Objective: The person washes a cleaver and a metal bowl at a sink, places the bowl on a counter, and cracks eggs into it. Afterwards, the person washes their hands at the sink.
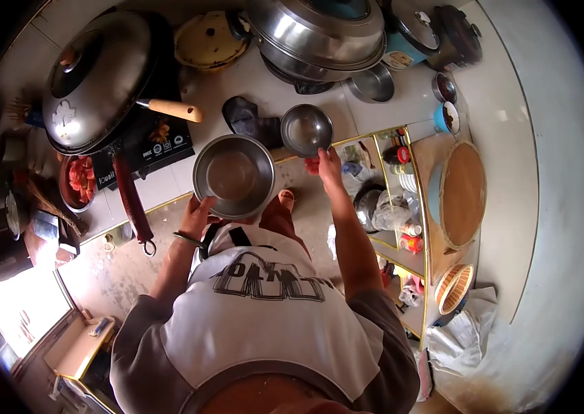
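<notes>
My left hand grips the near-left rim of a wide stainless steel bowl, its thumb over the edge. A smaller metal bowl is in my right hand, pinched at its near rim. This small bowl sits a little higher and to the right of the wide one, and both are at the counter's front edge. I see no food in either bowl. Behind them a dark cloth-like item lies crumpled on the counter, close to the small bowl.
A lidded wok with a wooden-handled tool beside it stands on the black cooker at left. Red pieces fill a bowl there. A large steel pot and metal pan stand behind. Right, a round board leans by shelves.
</notes>
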A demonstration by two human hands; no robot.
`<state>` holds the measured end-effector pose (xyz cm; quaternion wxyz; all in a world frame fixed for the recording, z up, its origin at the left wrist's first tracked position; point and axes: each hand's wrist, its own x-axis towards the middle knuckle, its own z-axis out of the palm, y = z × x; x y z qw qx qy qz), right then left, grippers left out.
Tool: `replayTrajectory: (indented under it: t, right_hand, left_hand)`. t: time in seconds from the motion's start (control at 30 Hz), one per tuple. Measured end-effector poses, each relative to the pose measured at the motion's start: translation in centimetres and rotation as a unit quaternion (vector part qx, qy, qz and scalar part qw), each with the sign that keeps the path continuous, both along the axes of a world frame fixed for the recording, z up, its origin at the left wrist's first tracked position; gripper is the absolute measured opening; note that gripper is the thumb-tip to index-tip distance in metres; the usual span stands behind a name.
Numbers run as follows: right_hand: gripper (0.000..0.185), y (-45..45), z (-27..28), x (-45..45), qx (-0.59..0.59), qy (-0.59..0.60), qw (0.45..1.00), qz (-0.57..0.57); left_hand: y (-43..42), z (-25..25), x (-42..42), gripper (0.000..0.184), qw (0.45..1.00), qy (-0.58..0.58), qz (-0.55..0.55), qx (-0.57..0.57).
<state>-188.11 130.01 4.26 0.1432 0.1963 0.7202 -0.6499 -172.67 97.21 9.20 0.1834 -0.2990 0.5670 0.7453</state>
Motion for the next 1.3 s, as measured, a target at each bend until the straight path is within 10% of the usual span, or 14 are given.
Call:
replayTrajectory:
  t: [1.3]
  right_hand:
    - [0.016, 12.2, 13.5, -3.6, 0.183, 0.056, 0.975, 0.111]
  left_hand:
    - [17.0, -5.3, -18.2, 0.041, 0.994, -0.038, -0.094, 0.041]
